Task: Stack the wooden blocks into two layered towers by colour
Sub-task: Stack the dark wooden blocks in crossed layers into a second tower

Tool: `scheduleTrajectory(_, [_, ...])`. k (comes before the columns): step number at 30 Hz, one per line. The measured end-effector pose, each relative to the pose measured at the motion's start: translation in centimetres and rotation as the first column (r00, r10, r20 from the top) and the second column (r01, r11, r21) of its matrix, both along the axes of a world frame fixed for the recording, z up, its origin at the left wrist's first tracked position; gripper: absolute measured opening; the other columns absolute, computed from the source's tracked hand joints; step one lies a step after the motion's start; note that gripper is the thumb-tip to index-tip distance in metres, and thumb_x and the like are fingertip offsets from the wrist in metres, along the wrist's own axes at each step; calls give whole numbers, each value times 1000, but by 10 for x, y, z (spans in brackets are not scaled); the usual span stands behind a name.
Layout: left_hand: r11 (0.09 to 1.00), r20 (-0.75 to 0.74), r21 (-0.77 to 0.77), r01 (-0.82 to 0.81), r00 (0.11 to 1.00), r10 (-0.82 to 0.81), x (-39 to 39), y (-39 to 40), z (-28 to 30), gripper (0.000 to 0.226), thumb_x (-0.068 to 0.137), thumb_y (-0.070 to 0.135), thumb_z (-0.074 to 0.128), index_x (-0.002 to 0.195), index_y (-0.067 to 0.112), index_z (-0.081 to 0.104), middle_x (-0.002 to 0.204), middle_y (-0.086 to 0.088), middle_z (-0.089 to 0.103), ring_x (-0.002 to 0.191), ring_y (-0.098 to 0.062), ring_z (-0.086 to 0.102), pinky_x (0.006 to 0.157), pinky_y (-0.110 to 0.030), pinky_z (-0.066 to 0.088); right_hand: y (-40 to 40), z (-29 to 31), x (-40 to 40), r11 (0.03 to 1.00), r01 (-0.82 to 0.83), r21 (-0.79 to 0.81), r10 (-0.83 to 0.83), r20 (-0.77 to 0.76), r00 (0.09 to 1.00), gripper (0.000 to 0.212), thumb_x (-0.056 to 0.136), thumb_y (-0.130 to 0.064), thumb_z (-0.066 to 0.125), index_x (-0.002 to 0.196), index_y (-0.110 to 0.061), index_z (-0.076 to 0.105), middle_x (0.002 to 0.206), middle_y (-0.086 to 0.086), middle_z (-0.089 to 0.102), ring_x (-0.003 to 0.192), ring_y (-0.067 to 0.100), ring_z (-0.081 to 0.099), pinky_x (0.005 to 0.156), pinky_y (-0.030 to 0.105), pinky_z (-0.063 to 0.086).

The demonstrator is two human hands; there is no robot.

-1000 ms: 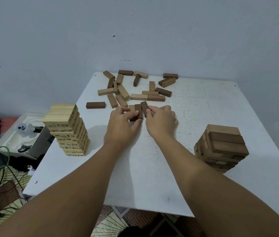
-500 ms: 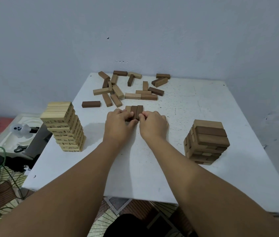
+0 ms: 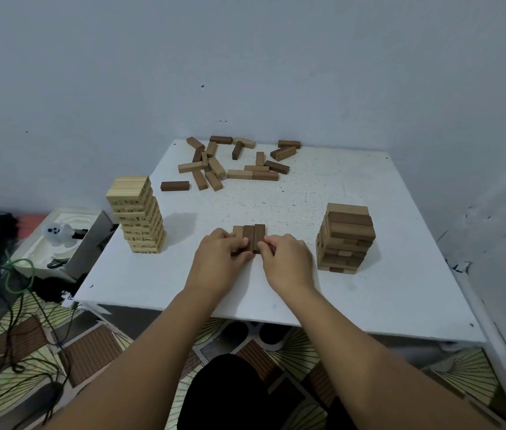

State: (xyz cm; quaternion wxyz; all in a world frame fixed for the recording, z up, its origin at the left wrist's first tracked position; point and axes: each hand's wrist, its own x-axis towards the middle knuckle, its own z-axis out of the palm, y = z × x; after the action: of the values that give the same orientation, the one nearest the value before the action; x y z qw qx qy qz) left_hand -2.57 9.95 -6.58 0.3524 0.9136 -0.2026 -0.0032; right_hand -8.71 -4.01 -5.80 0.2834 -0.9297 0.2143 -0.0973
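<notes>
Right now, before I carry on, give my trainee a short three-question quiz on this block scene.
1. True or false: both hands, left hand and right hand, hold the row of three blocks.
2. Multiple choice: the pale tower stands on the table at
A. the person's left
B. the person's right
C. the far edge, by the wall
3. Fill in: the loose blocks lie scattered at the ____ side of the table, beyond the hands.

Key:
1. True. Fingers of both hands pinch the row from either side.
2. A. The brown tower stands at the right.
3. far
</notes>
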Motion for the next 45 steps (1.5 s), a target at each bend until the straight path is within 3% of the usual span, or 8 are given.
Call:
scheduleTrajectory(4, [999,-16,-40,27,999,-28,-18,8,1,32,89,36,80,118,23,78,101,8,55,97,-2,58,77,-1,33,-5,-5,-24,998,-55,14,54,30,998,29,106,-36,52,113,-19,74,106,3,68,103,28,56,90,41,46])
scheduleTrajectory(7, [993,16,-106,54,998,-53,-23,14,-1,34,85,36,84,117,23,78,101,9,55,94,7,56,80,2,33,-8,-11,-31,995,-91,41,88,71,994,29,105,-40,53,119,-21,71,98,-6,59,101,21,51,88,35,43])
scheduleTrajectory(13, [991,37,-130,26,999,-22,-25,15,-3,52,79,39,87,128,31,72,107,13,58,97,4,57,81,0,36,-7,-13,-31,994,-60,90,50,107,993,28,103,-42,53,119,-25,69,94,-10,58,100,16,49,88,35,46])
scheduleTrajectory(21, [988,21,-153,-19,1000,22,-28,14,-3,56,75,40,89,128,31,72,110,17,61,100,9,58,81,2,37,-6,-14,-34,993,-83,84,72,127,989,42,104,-44,51,143,-31,56,97,-14,59,104,14,49,97,35,46])
scheduleTrajectory(31, [985,-16,-170,-33,999,31,-23,16,-2,54,71,43,92,121,28,76,108,17,66,97,9,60,82,1,37,-8,-15,-34,994,-91,57,83,120,989,39,104,-46,50,138,-30,61,98,-15,59,102,13,49,95,34,45])
scheduleTrajectory(36, [974,-131,-222,-37,991,8,-18,18,5,73,62,43,98,128,34,69,108,16,66,99,5,61,81,-1,41,-8,-16,-34,994,-88,61,80,121,989,40,104,-47,51,140,-31,59,98,-17,59,104,13,50,95,34,46])
scheduleTrajectory(42, [954,-425,-300,4,895,-137,1,26,19,108,65,16,98,155,36,41,114,0,66,108,-20,64,96,-24,52,-8,-15,-33,994,-87,65,80,108,991,41,103,-47,50,140,-32,58,98,-16,59,104,14,50,98,36,45])
scheduleTrajectory(45, [971,-452,-234,58,877,-161,4,24,23,104,68,12,96,155,31,43,116,-2,63,111,-24,61,101,-31,52,-8,-12,-34,991,-107,76,101,85,991,44,102,-47,52,144,-33,55,98,-17,58,105,14,48,100,35,43])
